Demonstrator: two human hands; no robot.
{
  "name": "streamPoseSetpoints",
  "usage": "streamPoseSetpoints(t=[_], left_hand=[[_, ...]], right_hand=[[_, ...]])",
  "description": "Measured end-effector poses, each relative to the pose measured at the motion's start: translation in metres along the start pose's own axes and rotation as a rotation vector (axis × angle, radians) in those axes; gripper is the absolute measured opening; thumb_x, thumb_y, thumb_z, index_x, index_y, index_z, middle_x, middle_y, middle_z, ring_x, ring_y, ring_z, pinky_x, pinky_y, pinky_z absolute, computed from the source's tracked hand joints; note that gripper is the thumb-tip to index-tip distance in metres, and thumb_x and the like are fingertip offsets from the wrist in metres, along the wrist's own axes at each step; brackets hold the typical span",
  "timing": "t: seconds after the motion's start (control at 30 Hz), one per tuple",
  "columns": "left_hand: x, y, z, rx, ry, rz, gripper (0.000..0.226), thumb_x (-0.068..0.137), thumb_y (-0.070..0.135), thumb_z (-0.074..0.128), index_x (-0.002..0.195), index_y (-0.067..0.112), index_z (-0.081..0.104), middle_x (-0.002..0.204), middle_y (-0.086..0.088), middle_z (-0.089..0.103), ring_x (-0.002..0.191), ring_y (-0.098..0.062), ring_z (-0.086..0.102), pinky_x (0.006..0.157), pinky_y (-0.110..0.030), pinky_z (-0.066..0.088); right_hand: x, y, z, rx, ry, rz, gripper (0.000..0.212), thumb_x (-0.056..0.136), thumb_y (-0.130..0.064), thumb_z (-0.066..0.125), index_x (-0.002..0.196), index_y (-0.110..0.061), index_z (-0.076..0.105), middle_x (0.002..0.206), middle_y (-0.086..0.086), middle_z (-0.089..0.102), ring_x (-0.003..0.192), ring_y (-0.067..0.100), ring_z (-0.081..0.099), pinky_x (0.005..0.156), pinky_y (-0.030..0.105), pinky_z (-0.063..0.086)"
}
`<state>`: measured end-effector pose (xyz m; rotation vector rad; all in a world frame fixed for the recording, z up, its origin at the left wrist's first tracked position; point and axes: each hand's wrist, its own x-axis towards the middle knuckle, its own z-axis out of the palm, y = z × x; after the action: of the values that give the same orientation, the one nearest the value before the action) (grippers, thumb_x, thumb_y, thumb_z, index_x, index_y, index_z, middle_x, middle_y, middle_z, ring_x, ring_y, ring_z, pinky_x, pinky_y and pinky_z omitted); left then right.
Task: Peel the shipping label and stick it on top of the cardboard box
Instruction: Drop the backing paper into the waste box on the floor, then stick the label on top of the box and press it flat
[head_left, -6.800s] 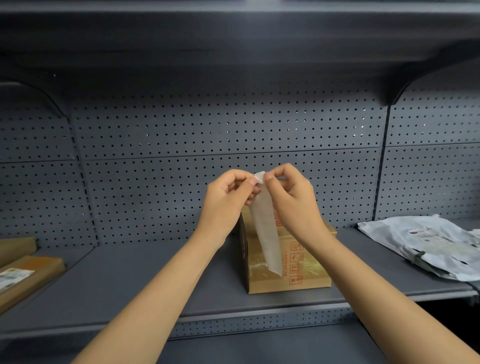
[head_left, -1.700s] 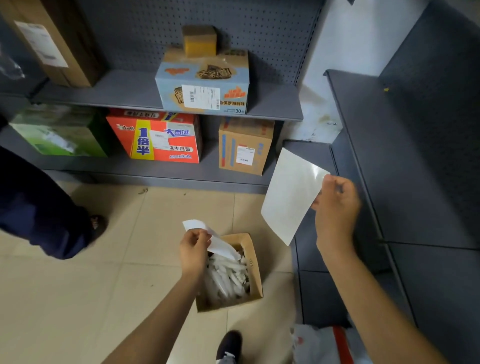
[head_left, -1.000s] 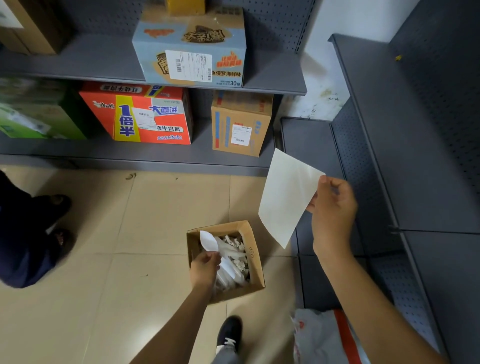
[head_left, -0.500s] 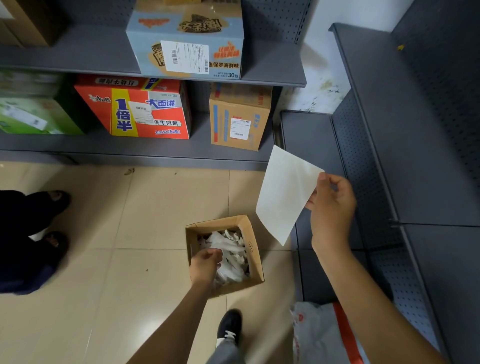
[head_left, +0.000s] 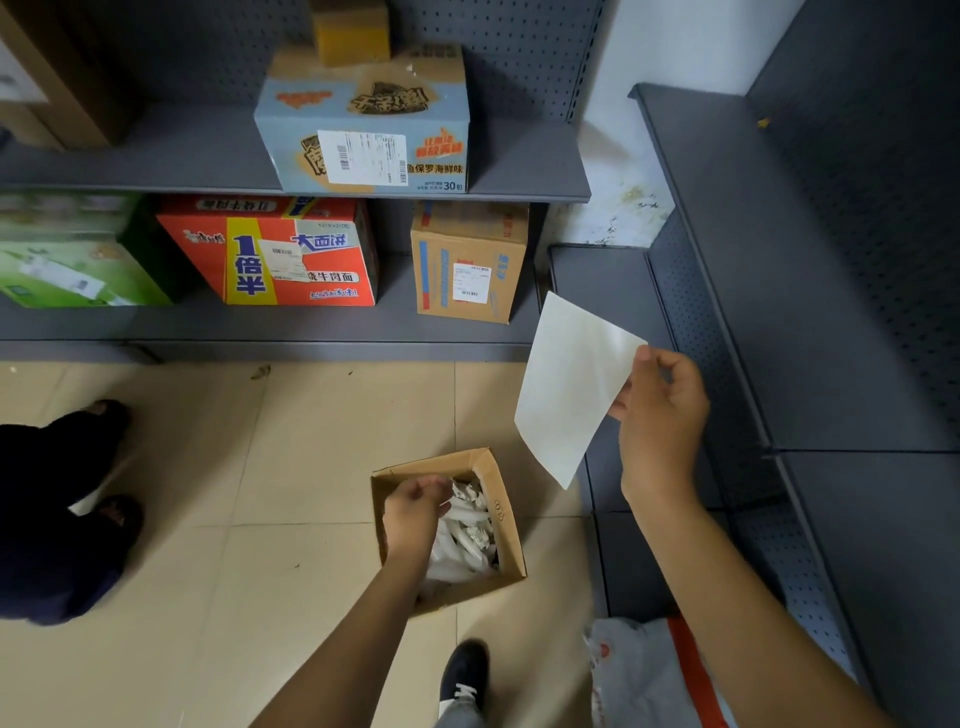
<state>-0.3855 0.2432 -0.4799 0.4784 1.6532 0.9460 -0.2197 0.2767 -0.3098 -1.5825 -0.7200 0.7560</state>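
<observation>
Label (head_left: 569, 387) pinched in right grip (head_left: 660, 410)

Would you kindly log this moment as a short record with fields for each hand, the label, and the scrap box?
right hand: raised, pinching the label by its right edge
label: white sheet, blank side to camera, hanging free in the air
left hand: lowered into the scrap box, fingers curled; contents of its grip cannot be told
scrap box: small open cardboard box on the tiled floor, filled with crumpled white paper strips
label on a box: not yet
</observation>
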Motion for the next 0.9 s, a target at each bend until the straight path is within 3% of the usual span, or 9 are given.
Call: streamPoseSetpoints(t=[0.2,0.47,0.53,0.63,0.7,0.8,0.9], left_hand=[[-0.046,0.081,0.023,-0.143,-0.112,0.239,0.021,0.087,0.003,0.048,0.077,0.014,0.062,0.083,-0.006,0.065,0.083,-0.022,0.063,0.069,-0.02,0.055],[-0.146,0.193,0.055,-0.274,-0.298,0.625,0.02,0.086,0.004,0.052,0.078,0.02,0.062,0.081,0.005,0.064,0.074,-0.008,0.06,0.06,-0.016,0.05],[-0.169,0.216,0.061,-0.267,-0.359,0.708,0.02,0.086,0.004,0.053,0.08,0.02,0.063,0.084,0.006,0.064,0.076,-0.004,0.061,0.062,-0.014,0.05],[-0.193,0.244,0.071,-0.214,-0.424,0.832,0.019,0.085,0.001,0.053,0.085,0.017,0.063,0.087,0.005,0.065,0.08,-0.001,0.061,0.075,-0.024,0.052],[-0.206,0.26,0.078,-0.186,-0.451,0.895,0.018,0.084,0.002,0.054,0.086,0.017,0.063,0.089,0.005,0.065,0.083,0.0,0.06,0.08,-0.025,0.05],[-0.227,0.281,0.091,-0.13,-0.509,0.985,0.018,0.081,0.01,0.058,0.083,0.027,0.061,0.091,0.008,0.064,0.082,0.004,0.057,0.075,-0.011,0.046],[-0.245,0.299,0.106,-0.004,-0.532,1.087,0.02,0.074,0.023,0.057,0.086,0.039,0.057,0.096,0.013,0.061,0.09,0.001,0.057,0.08,-0.014,0.045]], right_hand=[[-0.002,-0.036,-0.01,0.075,0.027,-0.051,0.019,0.093,-0.022,0.043,0.075,-0.028,0.048,0.086,0.001,0.061,0.082,0.022,0.061,0.063,0.029,0.05],[-0.006,-0.102,-0.031,0.222,0.051,-0.089,0.021,0.093,-0.021,0.043,0.073,-0.026,0.048,0.084,0.0,0.061,0.077,0.018,0.061,0.061,0.029,0.049],[-0.004,-0.12,-0.035,0.241,0.075,-0.105,0.02,0.093,-0.022,0.044,0.074,-0.028,0.048,0.09,0.006,0.063,0.083,0.024,0.063,0.066,0.033,0.052],[0.0,-0.15,-0.039,0.278,0.115,-0.153,0.02,0.091,-0.02,0.045,0.073,-0.027,0.05,0.095,0.015,0.065,0.087,0.03,0.063,0.076,0.045,0.052],[0.002,-0.171,-0.044,0.325,0.116,-0.184,0.02,0.092,-0.018,0.045,0.073,-0.024,0.05,0.088,0.012,0.065,0.082,0.028,0.062,0.072,0.042,0.051],[0.002,-0.201,-0.054,0.387,0.123,-0.232,0.02,0.093,-0.015,0.043,0.075,-0.022,0.049,0.079,0.005,0.063,0.074,0.021,0.061,0.064,0.032,0.05],[0.002,-0.227,-0.066,0.417,0.167,-0.277,0.019,0.093,-0.015,0.043,0.076,-0.022,0.05,0.079,0.005,0.063,0.078,0.025,0.062,0.069,0.04,0.052]])
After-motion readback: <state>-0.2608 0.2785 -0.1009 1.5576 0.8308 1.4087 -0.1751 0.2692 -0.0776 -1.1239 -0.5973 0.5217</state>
